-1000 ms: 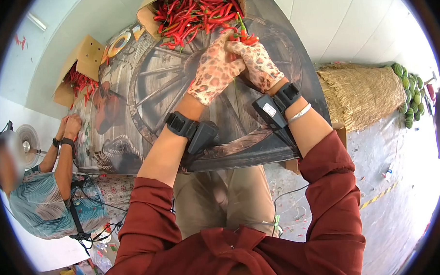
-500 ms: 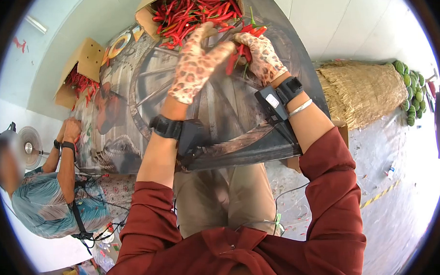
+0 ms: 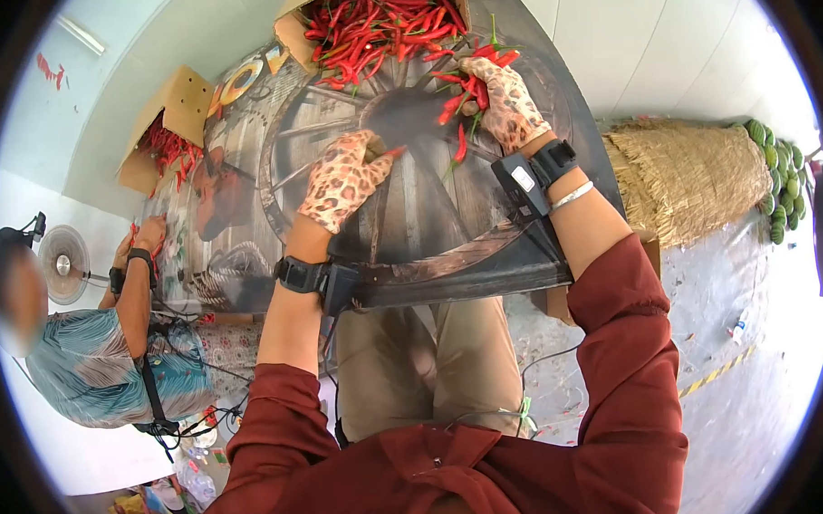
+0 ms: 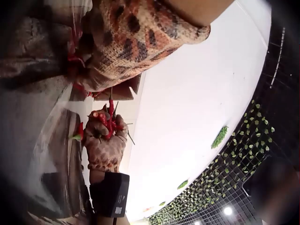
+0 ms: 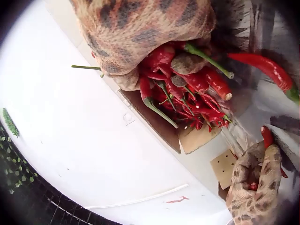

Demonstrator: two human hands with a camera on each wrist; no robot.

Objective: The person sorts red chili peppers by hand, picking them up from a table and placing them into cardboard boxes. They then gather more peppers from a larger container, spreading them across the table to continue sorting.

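Gloved in leopard print, the left hand (image 3: 344,180) has its fingers curled round red chillies, one (image 5: 267,136) poking out beside the thumb in the right wrist view. It is well apart from the right hand (image 3: 510,104), also gloved, which grips a bunch of red chillies (image 4: 110,124) with green stems pointing various ways. Just below that bunch in the head view is a separate chilli (image 3: 461,145); whether it touches the table cannot be told. A cardboard box (image 3: 295,36) of loose red chillies (image 3: 381,27) lies beyond both hands, some spilling from its opening.
The printed table (image 3: 376,281) has a dark curved edge. Another chilli box (image 3: 181,102) lies at the left, near a seated person (image 3: 116,358) and a fan (image 3: 65,264). A straw roll (image 3: 685,179) and green melons (image 3: 780,181) are at the right.
The left hand has moved away from the right hand, toward the body and leftward, with chilli in it. The right hand keeps its bunch; a separate chilli now shows below it.
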